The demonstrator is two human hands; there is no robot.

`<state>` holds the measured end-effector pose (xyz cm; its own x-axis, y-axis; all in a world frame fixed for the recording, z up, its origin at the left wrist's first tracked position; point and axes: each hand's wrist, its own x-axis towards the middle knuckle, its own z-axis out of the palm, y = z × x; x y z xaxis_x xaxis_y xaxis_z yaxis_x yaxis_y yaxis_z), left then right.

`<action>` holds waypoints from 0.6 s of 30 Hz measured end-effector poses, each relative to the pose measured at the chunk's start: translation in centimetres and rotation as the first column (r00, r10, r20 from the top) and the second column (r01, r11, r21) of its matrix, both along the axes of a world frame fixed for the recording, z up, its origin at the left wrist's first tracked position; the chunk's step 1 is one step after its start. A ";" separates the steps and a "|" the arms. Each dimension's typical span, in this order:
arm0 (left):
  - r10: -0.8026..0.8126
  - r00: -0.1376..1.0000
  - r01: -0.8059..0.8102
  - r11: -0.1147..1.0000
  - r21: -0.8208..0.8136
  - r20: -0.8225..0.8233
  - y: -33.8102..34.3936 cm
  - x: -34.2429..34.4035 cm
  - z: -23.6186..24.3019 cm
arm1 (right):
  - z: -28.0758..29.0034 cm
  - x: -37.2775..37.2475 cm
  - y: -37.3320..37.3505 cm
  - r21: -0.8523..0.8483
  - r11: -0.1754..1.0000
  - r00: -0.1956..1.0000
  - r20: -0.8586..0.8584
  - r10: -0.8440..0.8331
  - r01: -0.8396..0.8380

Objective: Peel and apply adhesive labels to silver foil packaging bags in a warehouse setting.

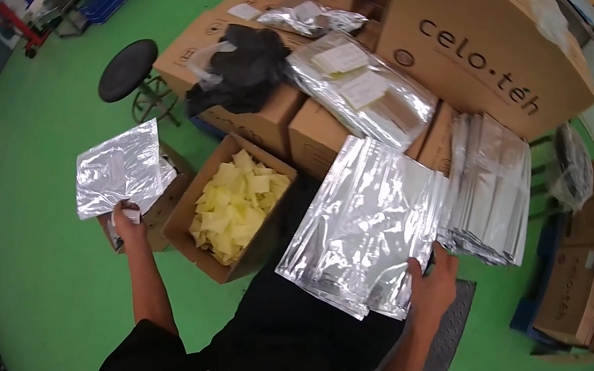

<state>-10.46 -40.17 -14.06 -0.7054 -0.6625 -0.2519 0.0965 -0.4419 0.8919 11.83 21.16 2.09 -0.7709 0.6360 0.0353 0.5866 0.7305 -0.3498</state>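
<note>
My left hand (130,221), out to the left, grips a shiny silver foil bag (116,173) by its lower corner. The bag hangs over a small open cardboard box (172,211), partly covering it. A small white piece shows at the fingers. On the right, my right hand (435,285) holds the right edge of a stack of flat silver foil bags (363,225), thumb on top; its other fingers are partly hidden. That stack lies over my lap, its far end by the cartons. Between my hands stands an open cardboard box (184,241) full of pale yellow paper slips (234,206).
Large cardboard cartons (487,56) stand ahead. On them lie a black plastic bag (242,68) and a clear-wrapped silver packet (365,90). Another foil bag pile (489,188) sits at the right. A round black stool (127,70) stands left, and more cartons (572,294) far right.
</note>
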 end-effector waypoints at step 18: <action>-0.581 0.806 0.549 0.804 0.229 0.111 13.6 0.0 3.7 | 2.0 0.6 -7.1 -0.111 0.918 0.920 0.060 0.388 -0.380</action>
